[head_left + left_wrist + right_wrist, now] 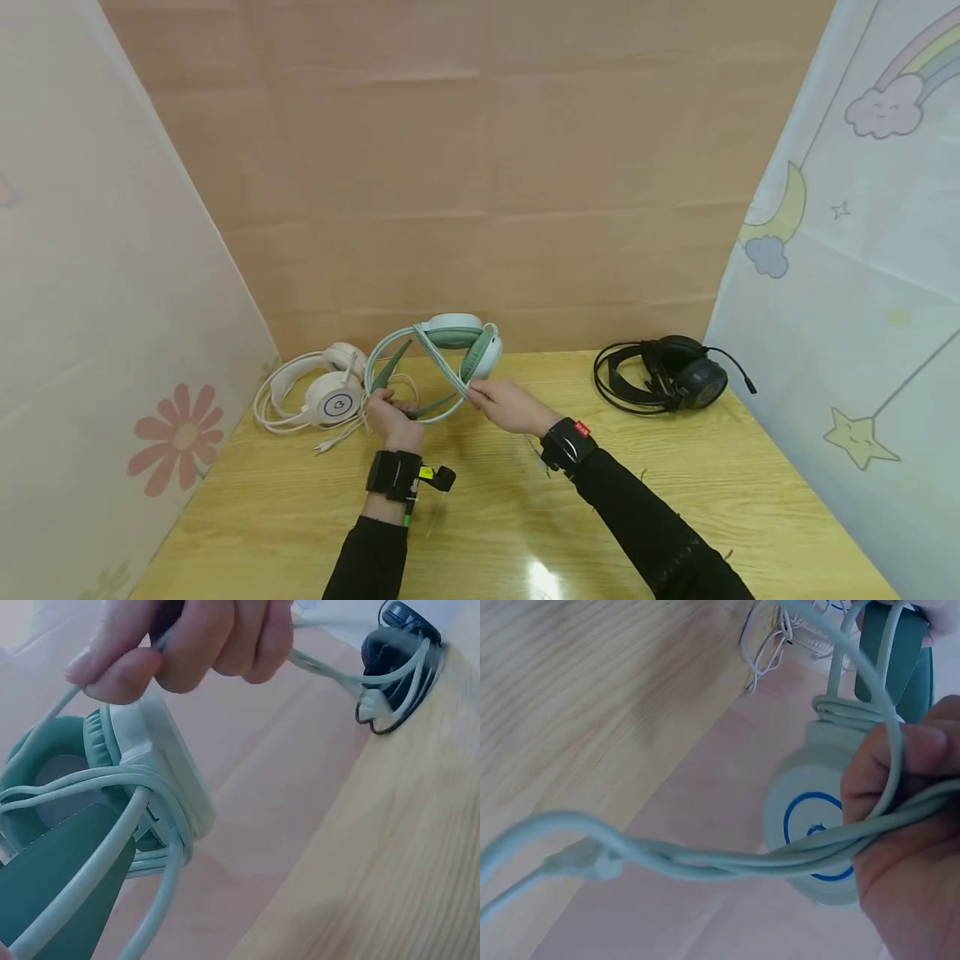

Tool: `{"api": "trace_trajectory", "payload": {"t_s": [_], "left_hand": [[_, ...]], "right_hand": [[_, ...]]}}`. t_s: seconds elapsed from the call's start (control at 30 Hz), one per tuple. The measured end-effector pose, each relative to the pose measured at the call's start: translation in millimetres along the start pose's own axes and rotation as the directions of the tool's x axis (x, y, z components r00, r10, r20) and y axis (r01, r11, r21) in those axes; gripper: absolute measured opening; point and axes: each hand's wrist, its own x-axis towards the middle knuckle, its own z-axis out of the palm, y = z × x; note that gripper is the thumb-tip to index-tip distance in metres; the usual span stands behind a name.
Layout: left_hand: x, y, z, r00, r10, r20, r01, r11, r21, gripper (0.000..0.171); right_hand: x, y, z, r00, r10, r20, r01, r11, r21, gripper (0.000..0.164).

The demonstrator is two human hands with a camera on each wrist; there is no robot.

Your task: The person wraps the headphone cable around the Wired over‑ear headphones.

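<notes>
Mint-green and white headphones (482, 354) are held above the table, ear cups up and to the right. My left hand (397, 423) grips them by the green headband (67, 877). My right hand (513, 404) pinches their pale green cable (705, 859) close to the ear cups; in the right wrist view several strands run out of that fist and hang loose. Turns of cable wrap the joint between headband and ear cup (161, 772). In the left wrist view, my left hand is mostly out of frame.
White headphones (333, 400) with a bundled white cable lie on the wooden table (480, 517) at the left, just behind my left hand. A black headset (701, 379) with a microphone boom rests at the back right. A brown paper wall (480, 167) stands behind the table.
</notes>
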Motion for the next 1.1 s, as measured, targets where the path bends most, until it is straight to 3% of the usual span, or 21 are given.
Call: {"api": "trace_trajectory", "payload": {"t_s": [0.3, 0.47, 0.63, 0.7, 0.93, 1.1], "left_hand": [[-4.5, 1.6, 1.6, 0.995, -0.096, 0.027, 0.099, 0.986, -0.133, 0.023], [-6.4, 3.0, 1.4, 0.987, -0.157, 0.040, 0.162, 0.971, -0.176, 0.027], [-4.1, 7.4, 4.9, 0.969, -0.223, 0.103, 0.243, 0.930, -0.274, 0.028], [-3.0, 9.7, 6.6, 0.961, -0.244, 0.128, 0.272, 0.912, -0.306, 0.027], [-1.7, 17.1, 4.6, 0.949, -0.296, 0.105, 0.314, 0.889, -0.333, 0.017], [-1.3, 21.6, 3.3, 0.923, -0.361, 0.135, 0.385, 0.840, -0.383, 0.016]], "right_hand": [[0, 3, 7, 1.000, -0.005, 0.007, 0.005, 0.999, -0.049, 0.027], [-2, 12, 9, 0.999, 0.020, 0.030, -0.020, 1.000, 0.015, 0.026], [-4, 19, 8, 0.997, 0.025, 0.074, -0.035, 0.988, 0.151, 0.027], [-5, 22, 7, 0.997, 0.015, 0.077, -0.027, 0.987, 0.156, 0.027], [-10, 36, 5, 0.994, -0.001, 0.109, -0.017, 0.986, 0.165, 0.030], [-12, 50, 4, 0.994, 0.017, 0.105, -0.037, 0.981, 0.193, 0.031]]}}
